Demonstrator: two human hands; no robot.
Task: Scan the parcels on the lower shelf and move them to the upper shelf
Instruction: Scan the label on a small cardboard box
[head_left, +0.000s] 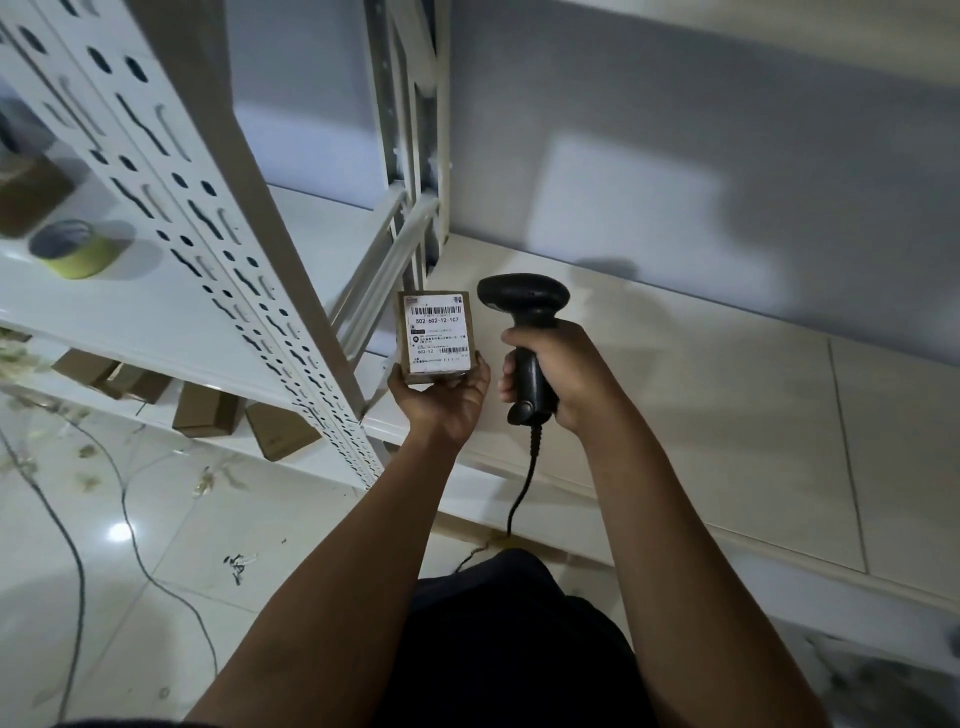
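My left hand (441, 397) holds a small brown cardboard parcel (438, 335) from below, its white barcode label facing up toward me. Just to its right, my right hand (558, 371) grips the handle of a black corded barcode scanner (524, 312), whose head sits level with the parcel's top. Both are held in front of the white metal shelving unit (218, 249). Several more brown parcels (205, 410) lie on the lower shelf at the left, below the upper shelf board (156, 306).
A roll of yellow tape (78, 249) and a brown box (31, 195) stand on the upper shelf at far left. A perforated white upright (249, 291) stands close to my left hand. Cables (130, 525) trail over the glossy tiled floor. A beige tiled ledge (727, 415) runs to the right.
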